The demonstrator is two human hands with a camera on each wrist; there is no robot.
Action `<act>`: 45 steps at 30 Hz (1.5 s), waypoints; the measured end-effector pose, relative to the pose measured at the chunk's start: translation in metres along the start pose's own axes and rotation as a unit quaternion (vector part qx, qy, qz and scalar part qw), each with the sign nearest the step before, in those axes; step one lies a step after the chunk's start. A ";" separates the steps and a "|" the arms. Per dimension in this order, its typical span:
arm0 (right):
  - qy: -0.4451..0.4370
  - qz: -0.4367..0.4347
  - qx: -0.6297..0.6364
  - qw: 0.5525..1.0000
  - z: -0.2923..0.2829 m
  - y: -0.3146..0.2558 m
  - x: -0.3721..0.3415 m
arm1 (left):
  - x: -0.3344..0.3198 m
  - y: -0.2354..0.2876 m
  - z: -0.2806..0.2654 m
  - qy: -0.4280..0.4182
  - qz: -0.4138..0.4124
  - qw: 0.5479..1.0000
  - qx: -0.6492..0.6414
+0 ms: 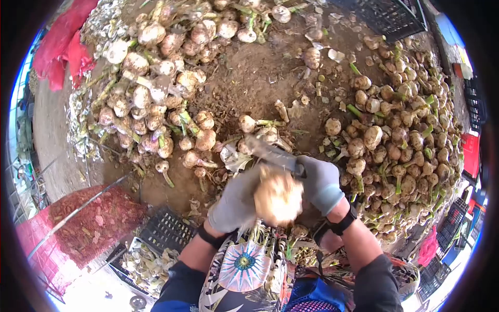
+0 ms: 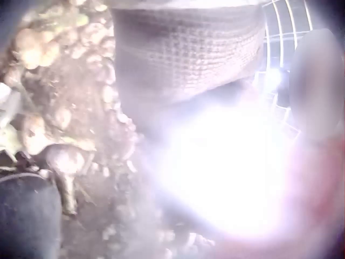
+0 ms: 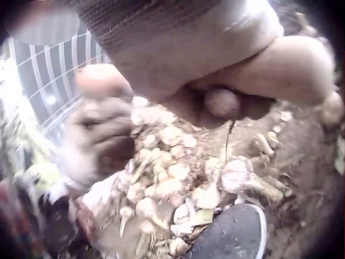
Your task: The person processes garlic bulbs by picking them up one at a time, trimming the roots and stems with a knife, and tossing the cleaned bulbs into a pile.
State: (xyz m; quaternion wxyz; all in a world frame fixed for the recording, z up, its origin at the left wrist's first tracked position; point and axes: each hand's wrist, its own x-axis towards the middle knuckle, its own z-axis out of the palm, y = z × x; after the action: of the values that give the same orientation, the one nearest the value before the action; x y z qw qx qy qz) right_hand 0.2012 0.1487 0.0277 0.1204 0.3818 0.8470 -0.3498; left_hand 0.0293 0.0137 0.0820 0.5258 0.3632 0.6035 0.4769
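- While the left hand (image 1: 233, 202) is gripping a garlic bulb (image 1: 278, 197), the right hand (image 1: 320, 179) is grasping a knife (image 1: 274, 155).
- I'm judging one bulb underway; heaped garlic (image 1: 399, 137) is remaining.

White glare washes out the space below a knit glove (image 2: 194, 51), with garlic bulbs (image 2: 63, 157) lying at left.

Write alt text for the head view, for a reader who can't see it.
A gloved left hand holds a motion-blurred garlic bulb while the gloved right hand grips a knife. One garlic pile covers the dirt ground at left, another pile at right; a red mesh sack sits at lower left.
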 end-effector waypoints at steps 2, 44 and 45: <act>0.043 0.108 0.129 0.985 0.018 0.020 -0.002 | 0.002 -0.024 0.001 0.081 0.010 0.973 -0.216; 0.095 0.195 0.477 0.852 0.012 0.054 0.004 | 0.102 -0.119 -0.037 0.152 -0.282 0.818 0.478; 0.093 0.197 0.475 0.853 0.015 0.057 0.011 | 0.103 -0.125 -0.040 0.131 -0.287 0.829 0.462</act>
State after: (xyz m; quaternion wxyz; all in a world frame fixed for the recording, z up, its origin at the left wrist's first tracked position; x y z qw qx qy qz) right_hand 0.2347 0.1712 -0.0171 -0.0887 0.5818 0.4923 -0.6413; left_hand -0.0213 0.0670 -0.0675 0.3262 0.3079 0.8937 0.0133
